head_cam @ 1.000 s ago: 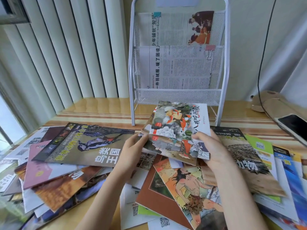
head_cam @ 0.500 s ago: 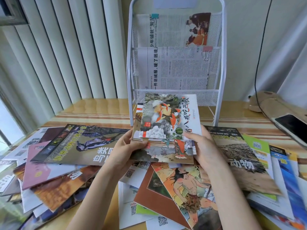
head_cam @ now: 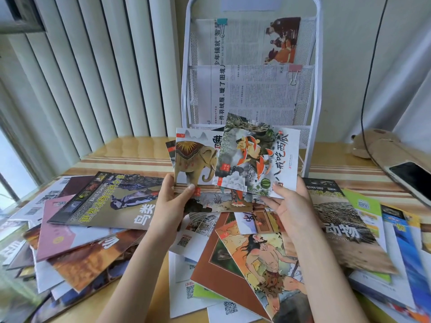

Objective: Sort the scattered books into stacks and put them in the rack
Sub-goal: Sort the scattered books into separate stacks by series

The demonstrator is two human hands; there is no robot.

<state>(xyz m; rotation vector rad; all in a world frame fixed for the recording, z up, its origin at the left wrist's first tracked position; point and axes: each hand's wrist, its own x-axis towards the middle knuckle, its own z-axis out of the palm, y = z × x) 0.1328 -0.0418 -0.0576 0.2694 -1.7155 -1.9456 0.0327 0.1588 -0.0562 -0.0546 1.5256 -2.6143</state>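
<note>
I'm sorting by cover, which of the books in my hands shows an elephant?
The elephant book, pinched by your left hand; the watermelon book at your right hand shows an orange-robed figure.

— How do the person's arms lie?
— Both bare forearms rise from the near edge and lean toward each other.
— And the left hand (head_cam: 171,203)?
— Raised, thumb pressed forward in a pinch, fingers hidden behind.
— The right hand (head_cam: 290,206)?
— Palm turned inward, thumb up, fingers curled in a grip.
</note>
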